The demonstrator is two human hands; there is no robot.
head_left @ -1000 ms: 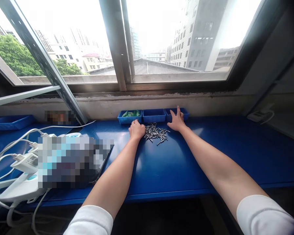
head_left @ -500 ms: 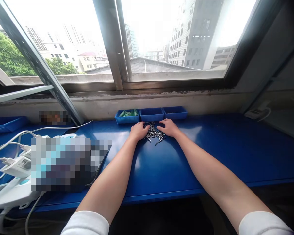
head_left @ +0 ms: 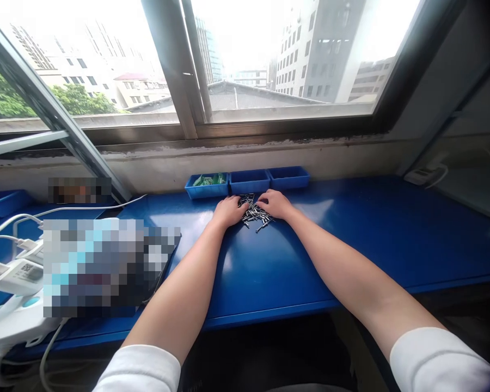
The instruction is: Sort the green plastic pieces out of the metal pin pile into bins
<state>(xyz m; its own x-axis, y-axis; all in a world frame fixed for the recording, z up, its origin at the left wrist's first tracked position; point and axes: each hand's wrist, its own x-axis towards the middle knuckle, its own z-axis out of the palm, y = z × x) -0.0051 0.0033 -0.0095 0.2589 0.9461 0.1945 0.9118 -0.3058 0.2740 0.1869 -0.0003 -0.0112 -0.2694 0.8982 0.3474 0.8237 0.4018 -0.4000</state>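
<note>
A loose pile of slender silver and dark metal screws [head_left: 258, 214] lies on the blue worktop [head_left: 265, 272], between my two hands. My left hand [head_left: 230, 210] rests at the pile's left edge, thumb stretched toward the screws and fingers curved but apart. From the other side, my right hand [head_left: 276, 203] reaches over the pile's right edge with its thumb and fingers spread; the fingertips touch or nearly touch the screws. Neither hand visibly lifts a screw. Just behind stand three blue bins: the left bin [head_left: 207, 191] holds green material, beside a middle bin [head_left: 250, 188] and a right bin [head_left: 288, 184].
At left, a white power strip [head_left: 16, 326] with plugged chargers and cables sits by a blurred-out item [head_left: 102, 272]. A metal shelf post [head_left: 81, 152] rises behind it. Another blue tray [head_left: 4, 206] is at far left. A window spans the back.
The view has shifted slightly. My right hand has moved a little left over the screws, and the gap between my hands has narrowed.
</note>
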